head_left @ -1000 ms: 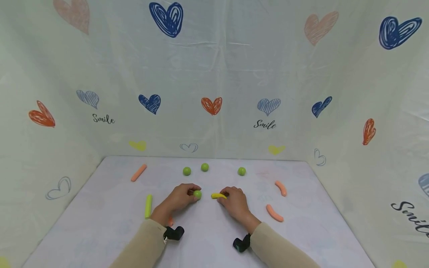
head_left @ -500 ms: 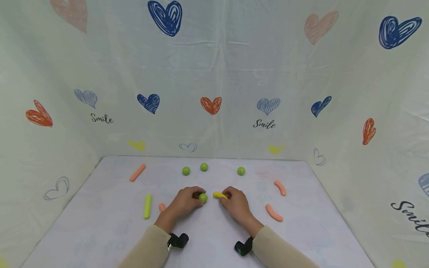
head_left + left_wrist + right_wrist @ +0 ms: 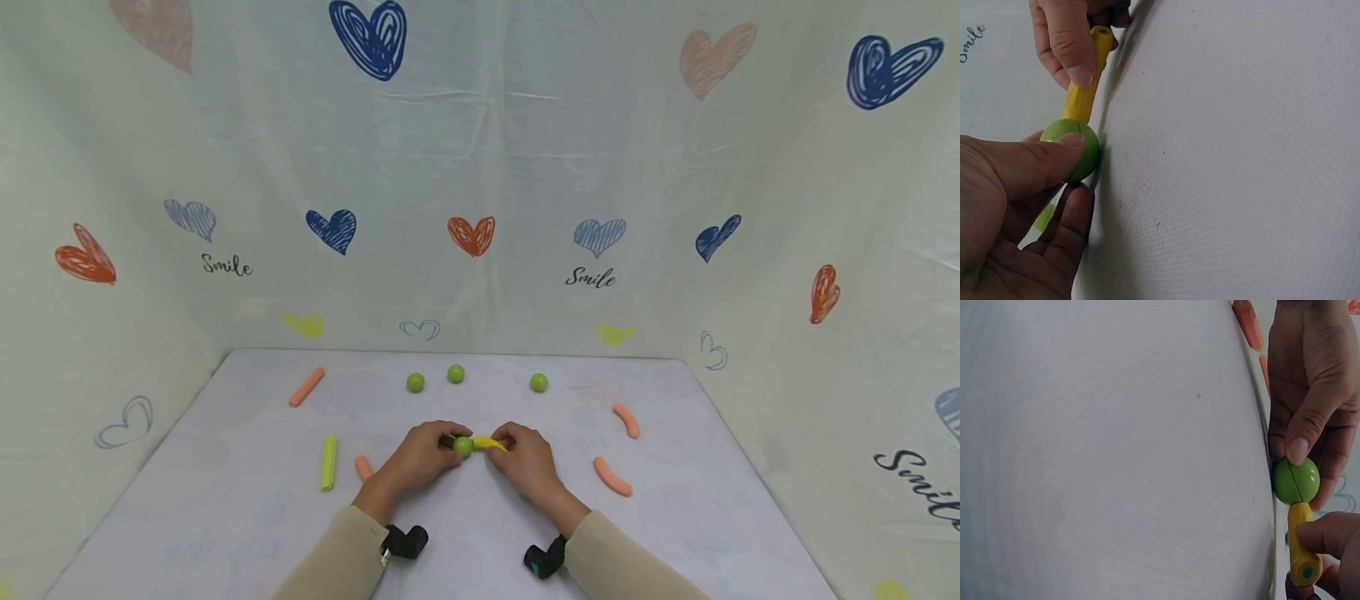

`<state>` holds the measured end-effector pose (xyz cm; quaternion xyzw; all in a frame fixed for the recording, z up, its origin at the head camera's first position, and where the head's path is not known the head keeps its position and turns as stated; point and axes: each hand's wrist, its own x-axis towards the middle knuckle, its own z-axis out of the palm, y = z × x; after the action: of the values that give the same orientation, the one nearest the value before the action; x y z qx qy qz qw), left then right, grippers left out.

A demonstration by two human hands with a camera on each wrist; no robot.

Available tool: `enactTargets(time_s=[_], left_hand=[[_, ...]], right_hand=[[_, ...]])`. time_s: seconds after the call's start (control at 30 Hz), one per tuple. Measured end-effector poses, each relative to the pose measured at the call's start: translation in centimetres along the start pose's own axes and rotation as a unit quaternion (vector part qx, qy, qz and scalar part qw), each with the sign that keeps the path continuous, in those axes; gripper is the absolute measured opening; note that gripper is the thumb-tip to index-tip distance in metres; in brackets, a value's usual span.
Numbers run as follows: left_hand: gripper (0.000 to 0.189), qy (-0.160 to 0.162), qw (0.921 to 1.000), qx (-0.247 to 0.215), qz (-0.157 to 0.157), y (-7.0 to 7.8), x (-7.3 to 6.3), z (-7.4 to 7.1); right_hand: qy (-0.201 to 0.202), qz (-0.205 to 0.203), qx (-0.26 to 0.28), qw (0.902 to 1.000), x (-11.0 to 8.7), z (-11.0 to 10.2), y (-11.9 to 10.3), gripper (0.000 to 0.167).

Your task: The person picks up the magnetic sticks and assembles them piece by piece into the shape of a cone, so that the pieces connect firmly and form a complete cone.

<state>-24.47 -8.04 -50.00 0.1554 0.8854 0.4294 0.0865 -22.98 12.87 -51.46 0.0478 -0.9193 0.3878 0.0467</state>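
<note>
Near the middle of the table [image 3: 480, 542], my left hand [image 3: 420, 454] pinches a small green ball [image 3: 462, 448] with a seam line between thumb and fingers. My right hand [image 3: 529, 463] grips a short, curved yellow stick [image 3: 487, 442] with a hole in its end. In the left wrist view the yellow stick [image 3: 1082, 100] points at the green ball [image 3: 1089, 154], its tip right at the ball's surface. The right wrist view shows the same: yellow stick [image 3: 1300, 553] end-on against the green ball [image 3: 1300, 481]. Fingers cover parts of both pieces.
Three more green balls, one of them a ball [image 3: 538, 382] at the right, lie along the back. An orange straight stick [image 3: 307, 387] and a lime-green stick [image 3: 328, 462] lie left. An orange piece [image 3: 363, 467] is beside my left wrist. Orange curved sticks [image 3: 612, 477] lie right.
My left hand has moved right and slightly nearer with the green ball, closing the gap to the yellow stick. My right hand has shifted only a little.
</note>
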Motion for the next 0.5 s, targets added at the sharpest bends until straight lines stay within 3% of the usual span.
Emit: enactTargets(time_s=[0.3, 0.5], left_hand=[[0.036, 0.006, 0.9997, -0.024, 0.001, -0.06, 0.02, 0.11], [0.03, 0.02, 0.9998, -0.007, -0.002, -0.17, 0.13, 0.3]], right_hand=[[-0.013, -0.011, -0.004, 0.9998, -0.16, 0.0, -0.06, 0.011], [-0.044, -0.007, 0.002, 0.999, -0.76, -0.01, -0.23, 0.016]])
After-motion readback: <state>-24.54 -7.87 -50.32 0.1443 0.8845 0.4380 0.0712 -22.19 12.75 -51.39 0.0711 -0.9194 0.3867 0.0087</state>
